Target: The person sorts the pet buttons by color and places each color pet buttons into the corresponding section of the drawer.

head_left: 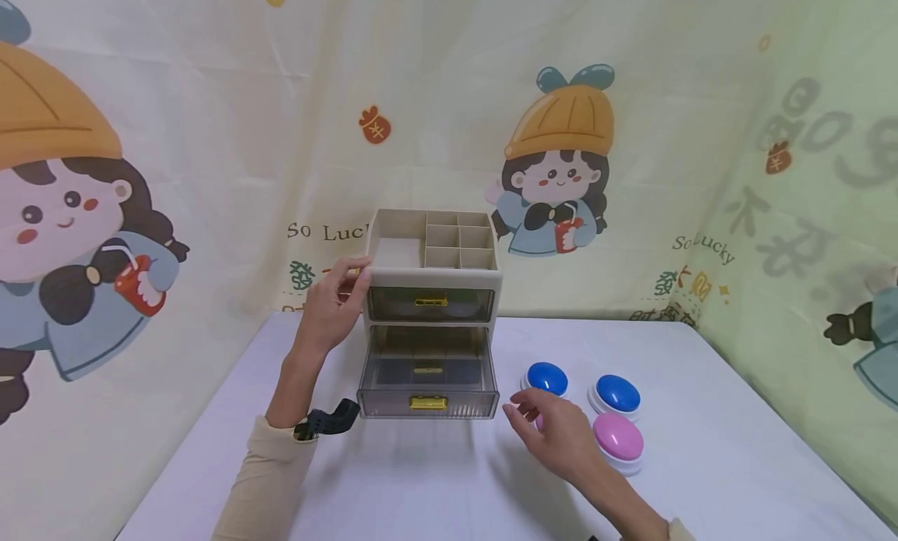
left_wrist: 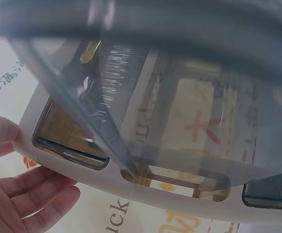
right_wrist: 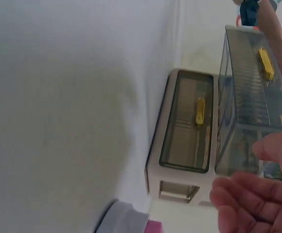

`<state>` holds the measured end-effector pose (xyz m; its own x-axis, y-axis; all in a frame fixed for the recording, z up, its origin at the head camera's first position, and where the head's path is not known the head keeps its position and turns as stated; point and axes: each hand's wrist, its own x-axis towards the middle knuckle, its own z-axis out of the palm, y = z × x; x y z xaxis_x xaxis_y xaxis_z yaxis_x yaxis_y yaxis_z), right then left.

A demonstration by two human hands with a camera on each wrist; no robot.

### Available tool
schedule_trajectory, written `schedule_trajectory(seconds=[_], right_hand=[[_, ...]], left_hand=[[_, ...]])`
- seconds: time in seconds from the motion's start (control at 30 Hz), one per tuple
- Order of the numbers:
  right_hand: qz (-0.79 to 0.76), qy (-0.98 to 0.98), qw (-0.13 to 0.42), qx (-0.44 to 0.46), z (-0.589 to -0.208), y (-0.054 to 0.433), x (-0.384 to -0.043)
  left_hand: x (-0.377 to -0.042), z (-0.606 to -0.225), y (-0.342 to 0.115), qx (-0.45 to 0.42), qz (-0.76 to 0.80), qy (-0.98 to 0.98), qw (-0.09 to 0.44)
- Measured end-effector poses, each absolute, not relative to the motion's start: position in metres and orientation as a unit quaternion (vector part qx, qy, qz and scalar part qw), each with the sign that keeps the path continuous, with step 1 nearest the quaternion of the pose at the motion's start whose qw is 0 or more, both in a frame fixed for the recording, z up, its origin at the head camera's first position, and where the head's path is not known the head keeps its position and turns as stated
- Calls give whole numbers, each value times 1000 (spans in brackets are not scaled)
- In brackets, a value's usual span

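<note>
A beige desktop drawer organizer (head_left: pixel 433 274) stands on the table, with open compartments on top. Its middle drawer (head_left: pixel 428 404), transparent grey with a gold handle, is pulled out and looks empty; the top drawer (head_left: pixel 463 305) is closed. My left hand (head_left: pixel 331 303) holds the organizer's upper left edge, thumb toward the front and fingers along the side, as the left wrist view shows. My right hand (head_left: pixel 557 436) hovers just right of the pulled-out drawer, fingers loosely bent and holding nothing. In the right wrist view, its thumb (right_wrist: pixel 272 146) appears close to the drawer.
Right of the organizer are several domed buttons on white bases: a blue button (head_left: pixel 547 378), another blue button (head_left: pixel 617 393), a pink button (head_left: pixel 618 436), and one more pink one mostly hidden behind my right hand. A printed curtain (head_left: pixel 435 58) hangs behind the white table (head_left: pixel 393 486).
</note>
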<state>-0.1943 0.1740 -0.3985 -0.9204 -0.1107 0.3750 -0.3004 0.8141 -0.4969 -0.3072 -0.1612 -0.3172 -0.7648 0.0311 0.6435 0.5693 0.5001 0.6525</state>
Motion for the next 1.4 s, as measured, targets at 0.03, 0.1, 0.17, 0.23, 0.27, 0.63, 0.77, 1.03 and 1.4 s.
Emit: schedule_trajectory(seconds=[0.03, 0.1, 0.17, 0.23, 0.27, 0.63, 0.77, 1.03, 1.4], right_hand=[[278, -938, 177, 105, -399, 175, -195], [266, -937, 201, 103, -400, 178, -197], [252, -935, 225, 107, -401, 181, -198], [244, -933, 240, 113, -401, 183, -199], [241, -932, 244, 116, -401, 184, -199], [244, -940, 215, 103, -399, 190, -207], [272, -938, 190, 97, -398, 195, -211], [310, -939, 133, 69, -395, 204, -221], [319, -942, 93, 50, -398, 212, -234]], left_hand=[[-307, -317, -161, -184, -464, -816, 289], [-307, -317, -161, -184, -463, -817, 290], [-307, -316, -161, -185, -462, -817, 291], [-307, -316, -162, -185, -461, -817, 292], [-307, -317, -162, -185, -461, -817, 293], [-307, -318, -163, -182, -459, -817, 296], [-307, -318, -163, -180, -459, -818, 297], [-307, -317, -162, -181, -459, -818, 296], [-310, -320, -163, -186, -457, -817, 299]])
